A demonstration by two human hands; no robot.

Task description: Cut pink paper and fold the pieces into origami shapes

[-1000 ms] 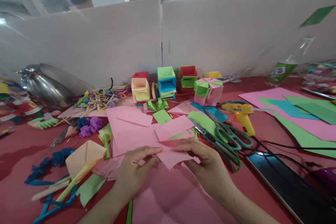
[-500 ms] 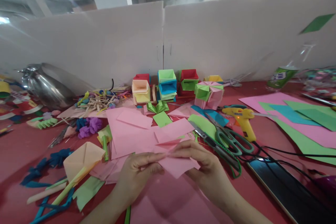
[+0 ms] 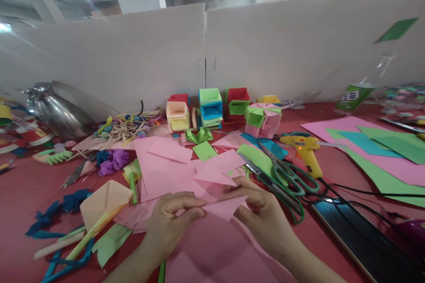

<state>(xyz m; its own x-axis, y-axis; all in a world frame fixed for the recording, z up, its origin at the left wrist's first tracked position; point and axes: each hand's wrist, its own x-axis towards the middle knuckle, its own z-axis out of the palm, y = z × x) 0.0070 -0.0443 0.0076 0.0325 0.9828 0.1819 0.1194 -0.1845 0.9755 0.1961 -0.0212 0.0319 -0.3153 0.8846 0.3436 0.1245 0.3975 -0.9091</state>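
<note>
Red table (image 3: 29, 194): left hand (image 3: 169, 219), right hand (image 3: 260, 212) pinching one pink paper (image 3: 224, 209); one glue gun (image 3: 308, 151).

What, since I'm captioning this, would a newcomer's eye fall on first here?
Probably the bright folded-paper boxes, grouped mid-picture before the white partition. Next, perhaps, the yellow glue gun to the right, and the shiny metal jug at left. In the foreground, the left hand and right hand hold a small piece of pink paper.

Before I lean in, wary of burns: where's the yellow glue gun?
In the head view, the glue gun lies right of centre, between the green-handled scissors and the pink sheet at far right.
</note>
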